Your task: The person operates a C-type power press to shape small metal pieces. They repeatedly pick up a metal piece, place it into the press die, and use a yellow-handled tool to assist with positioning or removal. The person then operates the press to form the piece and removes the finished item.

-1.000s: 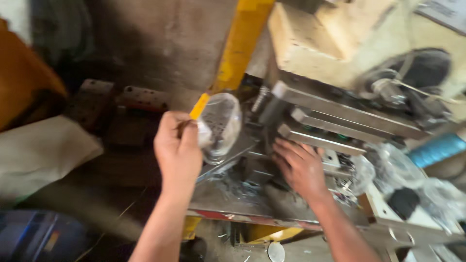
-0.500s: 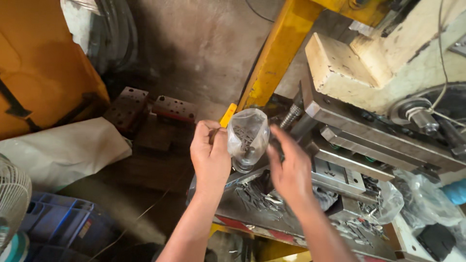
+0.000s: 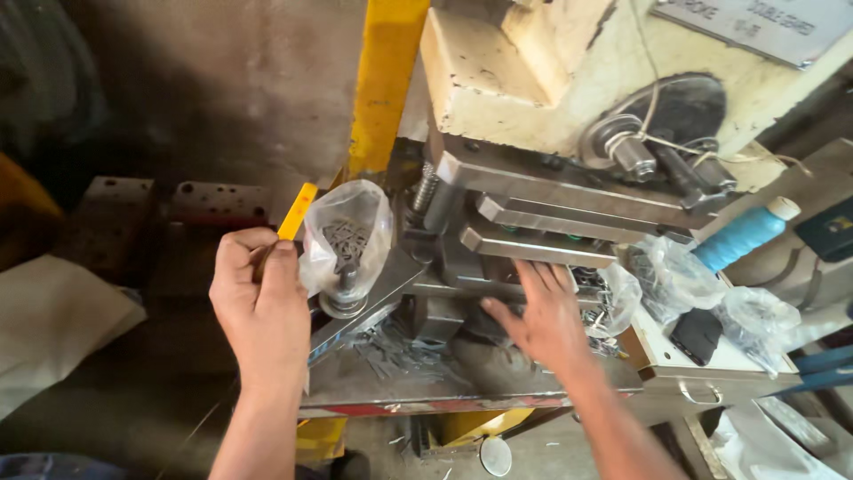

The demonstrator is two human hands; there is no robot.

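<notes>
My left hand (image 3: pixel 262 307) pinches a clear bag of small metal parts (image 3: pixel 345 240) at its 2 o'clock; my right hand (image 3: pixel 542 316) lies open, fingers spread, on the press worktop (image 3: pixel 400 373).

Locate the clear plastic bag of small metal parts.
In the head view the bag sits centre-left, held up by the left hand, just right of the yellow post and left of the press's steel plates.
</notes>
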